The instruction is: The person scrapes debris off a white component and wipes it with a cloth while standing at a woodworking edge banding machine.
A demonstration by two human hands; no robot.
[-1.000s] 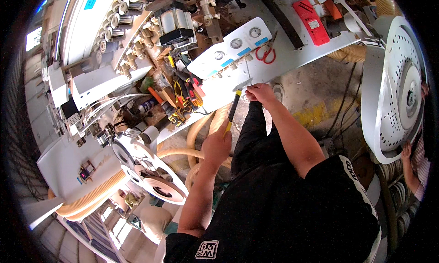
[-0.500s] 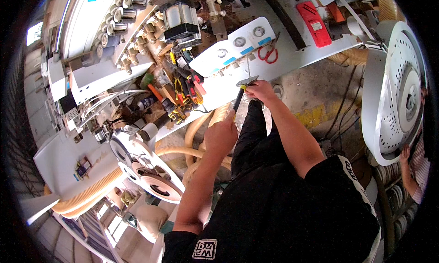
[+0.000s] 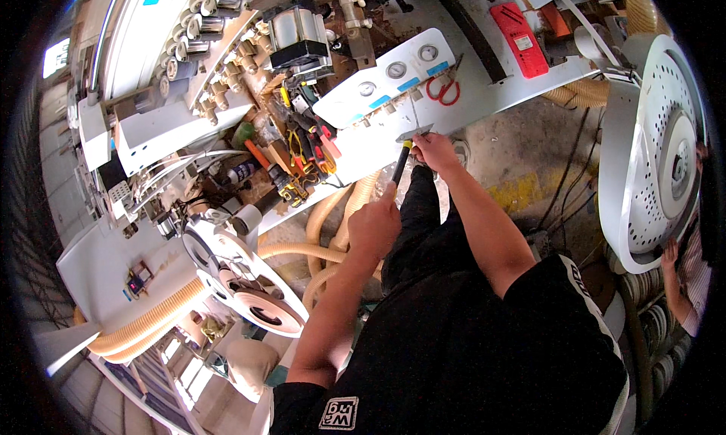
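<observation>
My left hand is wrapped round a black-handled tool with a yellow collar. The handle slants up and away, toward the table's front edge. At its far end lies a thin, pointed grey metal piece; whether it belongs to the tool I cannot tell. Close beside that end, my right hand has its fingers closed in a pinch. What they hold is too small to make out. Red-handled scissors lie on the white tabletop beyond my right hand.
A white gauge panel lies on the table. Pliers and other hand tools sit left of it, a red case at the right. Tan hoses run beneath. A large perforated drum stands right, with another person's hand at it.
My left hand and the black-handled tool have shifted slightly to the right. The grey metal piece has moved a little right with them. My right hand stays nearly in place.
</observation>
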